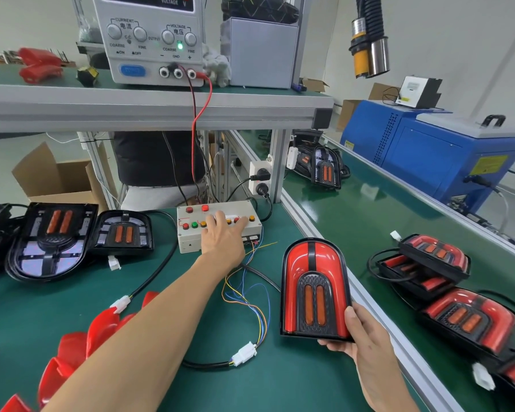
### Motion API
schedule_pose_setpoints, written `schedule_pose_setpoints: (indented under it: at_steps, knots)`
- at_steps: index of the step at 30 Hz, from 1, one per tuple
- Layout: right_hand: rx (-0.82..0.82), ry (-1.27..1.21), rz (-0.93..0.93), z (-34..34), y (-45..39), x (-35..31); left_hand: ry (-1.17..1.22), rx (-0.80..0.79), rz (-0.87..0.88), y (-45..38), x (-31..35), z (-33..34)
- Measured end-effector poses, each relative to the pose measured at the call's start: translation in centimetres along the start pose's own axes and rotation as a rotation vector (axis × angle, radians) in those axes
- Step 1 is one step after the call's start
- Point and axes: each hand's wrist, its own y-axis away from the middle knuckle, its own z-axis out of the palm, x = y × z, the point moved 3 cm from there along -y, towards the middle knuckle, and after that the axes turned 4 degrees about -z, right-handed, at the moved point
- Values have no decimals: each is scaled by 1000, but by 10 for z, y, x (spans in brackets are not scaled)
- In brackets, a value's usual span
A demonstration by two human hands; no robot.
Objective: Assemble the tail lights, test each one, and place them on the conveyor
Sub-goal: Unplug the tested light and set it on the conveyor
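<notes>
My right hand (366,337) grips the lower right corner of an assembled red tail light (312,289), holding it upright above the bench near the conveyor rail. My left hand (223,233) reaches forward with straight fingers pressing the buttons on the white test box (191,233). A white connector (244,353) joins the light's black cable to coloured wires running to the box. Two uncovered black tail light bases (54,236) (122,233) lie at the left. Several finished red tail lights (434,257) (470,319) lie on the green conveyor (354,209).
A stack of red lens covers (81,346) sits at the lower left under my forearm. A power supply (152,40) stands on the shelf above, with red and black leads hanging down. A blue machine (428,153) stands beyond the conveyor. Another tail light (324,171) lies farther up the belt.
</notes>
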Motion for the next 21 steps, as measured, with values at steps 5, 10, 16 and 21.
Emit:
schedule_pose_setpoints:
  at_steps: [5,10,16,21]
  knots:
    - [-19,7,6,0,1,-1,20,3,-4,0,-1,1]
    - [-26,13,13,-1,0,0,33,21,-4,0,-2,4]
    - [-29,15,7,-1,2,-1,45,22,-22,-2,0,6]
    - [-20,9,12,0,1,-1,55,26,-34,-2,3,5]
